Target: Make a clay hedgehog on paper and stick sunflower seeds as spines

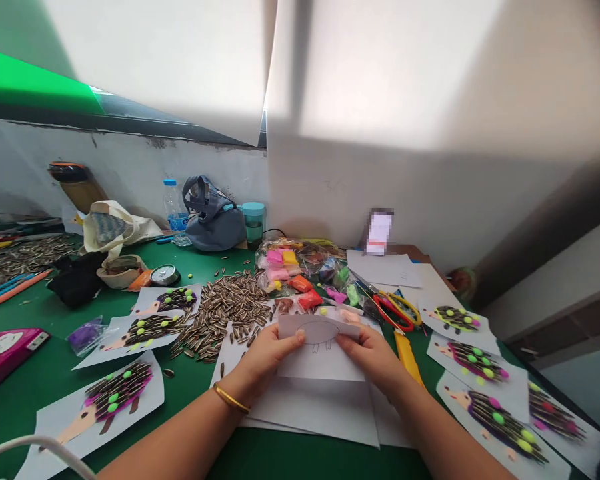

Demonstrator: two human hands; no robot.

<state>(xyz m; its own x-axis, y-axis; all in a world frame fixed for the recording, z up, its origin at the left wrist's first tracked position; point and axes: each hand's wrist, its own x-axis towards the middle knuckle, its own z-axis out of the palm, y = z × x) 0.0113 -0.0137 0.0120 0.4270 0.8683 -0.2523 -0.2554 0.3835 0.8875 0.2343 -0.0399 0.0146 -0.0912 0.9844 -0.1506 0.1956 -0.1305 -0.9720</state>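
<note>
Between both hands is a white sheet of paper [307, 363] with an oval, short-legged animal outlined on it. My left hand [270, 350] pinches its left side, thumb on top. On the right side, my right hand [367, 347] grips it the same way. The sheet's top edge tilts up toward me. Under it lie more white sheets [325, 413] on the green table. Left of my hands spreads a pile of striped sunflower seeds [230, 303]. Behind the sheet are bags of coloured clay [285, 263].
Finished seed hedgehog pictures lie at left [115, 400] and right [500, 417]. Red-handled scissors [393, 313] and a yellow cutter [407, 360] sit right of my hands. A phone [379, 233], water bottle [175, 213] and blue bag [215, 223] stand at the back.
</note>
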